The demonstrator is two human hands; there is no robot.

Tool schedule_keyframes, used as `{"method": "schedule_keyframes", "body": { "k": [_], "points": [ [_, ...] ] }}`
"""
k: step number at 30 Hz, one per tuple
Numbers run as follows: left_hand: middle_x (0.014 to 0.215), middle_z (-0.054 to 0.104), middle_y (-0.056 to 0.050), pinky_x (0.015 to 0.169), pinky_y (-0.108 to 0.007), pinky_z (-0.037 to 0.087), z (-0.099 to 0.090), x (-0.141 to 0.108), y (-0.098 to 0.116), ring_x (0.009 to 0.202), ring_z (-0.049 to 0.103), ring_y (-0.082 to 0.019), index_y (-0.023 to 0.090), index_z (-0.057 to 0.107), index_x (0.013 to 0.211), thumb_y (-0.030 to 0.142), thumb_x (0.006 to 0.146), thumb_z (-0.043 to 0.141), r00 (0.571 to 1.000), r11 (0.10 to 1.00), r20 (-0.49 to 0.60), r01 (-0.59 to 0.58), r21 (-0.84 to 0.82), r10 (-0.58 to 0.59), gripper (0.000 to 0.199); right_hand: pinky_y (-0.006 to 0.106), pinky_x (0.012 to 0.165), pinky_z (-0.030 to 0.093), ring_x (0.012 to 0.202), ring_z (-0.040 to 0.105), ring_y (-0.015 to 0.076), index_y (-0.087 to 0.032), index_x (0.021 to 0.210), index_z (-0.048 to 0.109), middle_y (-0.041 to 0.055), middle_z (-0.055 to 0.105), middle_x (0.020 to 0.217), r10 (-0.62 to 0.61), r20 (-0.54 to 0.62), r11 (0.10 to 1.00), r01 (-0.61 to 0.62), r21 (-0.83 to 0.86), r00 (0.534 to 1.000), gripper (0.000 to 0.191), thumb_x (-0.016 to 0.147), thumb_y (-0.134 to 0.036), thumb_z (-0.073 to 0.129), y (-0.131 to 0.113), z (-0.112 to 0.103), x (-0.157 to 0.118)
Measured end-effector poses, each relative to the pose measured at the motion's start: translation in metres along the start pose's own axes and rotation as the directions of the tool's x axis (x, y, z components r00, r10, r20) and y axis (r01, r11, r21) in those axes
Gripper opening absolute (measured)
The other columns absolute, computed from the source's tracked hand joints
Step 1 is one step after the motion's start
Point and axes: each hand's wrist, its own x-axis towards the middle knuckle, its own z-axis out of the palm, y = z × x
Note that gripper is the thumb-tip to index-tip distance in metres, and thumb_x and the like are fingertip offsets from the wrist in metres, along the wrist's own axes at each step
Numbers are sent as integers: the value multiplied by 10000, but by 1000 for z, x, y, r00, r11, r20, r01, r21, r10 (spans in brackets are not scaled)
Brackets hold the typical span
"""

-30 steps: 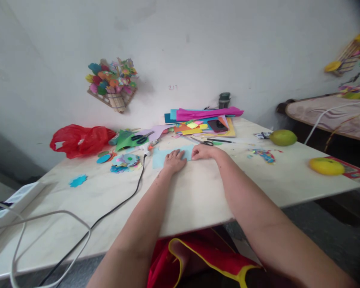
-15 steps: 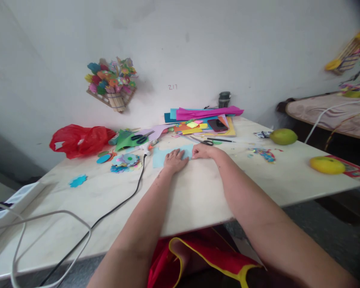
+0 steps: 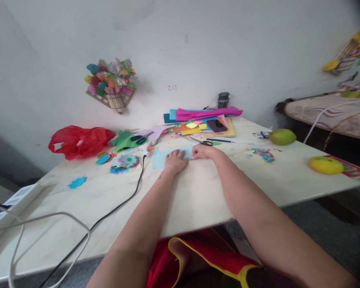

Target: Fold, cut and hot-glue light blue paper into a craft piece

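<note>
A light blue sheet of paper (image 3: 159, 159) lies flat on the white table. Palm down on it rests my left hand (image 3: 176, 161), fingers spread. My right hand (image 3: 201, 152) is closed at the sheet's right edge, its fingertips bent down; whatever they pinch is too small to make out. Just behind the hands are black-handled scissors (image 3: 208, 143). A glue gun (image 3: 146, 149) with a black cord lies left of the sheet, beside a stack of flower-shaped paper cutouts (image 3: 127, 161).
A red plastic bag (image 3: 79, 142) and a second pair of scissors (image 3: 139, 139) sit at the left rear. Coloured sheets and a phone (image 3: 217, 125) are at the back. Two mangoes (image 3: 282, 137) lie right. The cord (image 3: 120, 205) crosses the table's left part.
</note>
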Motion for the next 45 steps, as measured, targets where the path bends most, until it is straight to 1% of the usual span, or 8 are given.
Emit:
{"method": "schedule_keyframes", "body": {
  "k": [4, 12, 17, 22, 32, 36, 41, 45],
  "points": [
    [1402, 321, -20, 1045, -412, 195, 0, -3, 2, 1271, 285, -227, 325, 355, 1310, 610, 797, 231, 999, 1000, -32, -4, 0, 4, 600, 204, 607, 385, 693, 560, 129, -162, 849, 679, 22, 668, 787, 2, -15, 1000, -2, 14, 1000, 212, 711, -292, 584, 1, 0, -1],
    [1411, 302, -14, 1052, -411, 174, -1, -2, 3, 1281, 264, -234, 336, 360, 1307, 622, 774, 284, 1000, 1000, -6, 23, -17, -23, 609, 209, 614, 394, 720, 561, 134, -180, 849, 687, 10, 666, 804, 3, -40, 996, 0, 90, 999, 244, 732, -341, 546, 3, -12, -17],
    [1411, 302, -8, 1053, -407, 174, 0, -2, 2, 1283, 260, -223, 340, 361, 1304, 619, 773, 285, 1000, 1000, -11, 21, -12, -21, 604, 209, 610, 399, 729, 565, 140, -199, 828, 685, 0, 670, 792, -16, -18, 996, 18, 91, 1000, 203, 656, -283, 618, 3, -15, -22],
    [1405, 311, -11, 1051, -410, 181, 0, -3, 3, 1276, 273, -228, 336, 369, 1301, 615, 770, 290, 1000, 1000, -20, 20, -21, -20, 606, 207, 589, 398, 705, 560, 134, -191, 815, 683, -3, 666, 767, -10, -34, 993, 14, 114, 999, 186, 658, -259, 610, 3, -12, -20],
    [1414, 294, -2, 1055, -401, 170, 0, -4, 3, 1285, 253, -204, 336, 361, 1299, 605, 791, 245, 1000, 1000, -17, 7, 13, -7, 586, 203, 575, 391, 697, 568, 134, -157, 834, 676, 35, 670, 816, 106, -46, 994, -106, -11, 993, 213, 717, -319, 602, -7, -11, -20],
    [1414, 296, -13, 1052, -416, 168, 1, -4, 3, 1285, 253, -223, 334, 353, 1307, 659, 771, 211, 1000, 1000, -27, 1, 6, -1, 643, 220, 591, 399, 716, 582, 152, -161, 842, 680, 47, 673, 820, 117, -18, 991, -118, -68, 993, 230, 727, -339, 592, -11, -13, -20],
    [1422, 281, -9, 1058, -414, 158, 1, -3, 3, 1290, 244, -232, 333, 343, 1315, 693, 742, 240, 1000, 1000, -10, 21, -15, -21, 684, 268, 711, 422, 903, 565, 217, -192, 831, 682, 82, 640, 951, 147, -32, 970, -151, -192, 989, 261, 721, -410, 592, -14, -16, -22],
    [1423, 278, -1, 1060, -409, 158, -1, -3, 5, 1290, 245, -233, 340, 342, 1314, 687, 738, 271, 999, 999, 2, 39, -30, -39, 676, 378, 885, 363, 1125, 418, 319, -187, 915, 664, 131, 515, 1169, 252, -134, 921, -280, -270, 958, 488, 614, -570, 628, -10, -14, -19]
  ]
}}
